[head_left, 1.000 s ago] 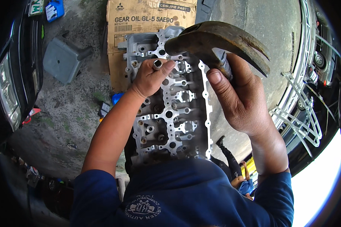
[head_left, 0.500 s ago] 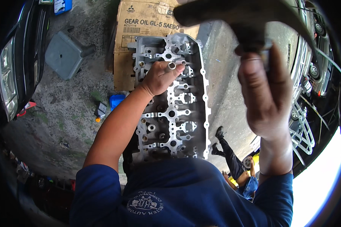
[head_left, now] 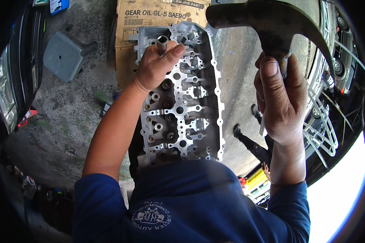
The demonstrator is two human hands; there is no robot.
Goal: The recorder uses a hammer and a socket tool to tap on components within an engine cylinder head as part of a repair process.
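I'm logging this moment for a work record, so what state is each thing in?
Left hand: closed around the metal socket
Metal socket: gripped, square opening facing the camera
Right hand: closed around the hammer's handle
Claw hammer: raised, apart from the socket
Cylinder head: uncovered, its holes showing
Cardboard: partly hidden by the cylinder head

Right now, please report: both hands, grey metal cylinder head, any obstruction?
Left hand: around silver tubular metal tool. Right hand: gripping dark metal claw hammer. Cylinder head: partly hidden by left hand and forearm.
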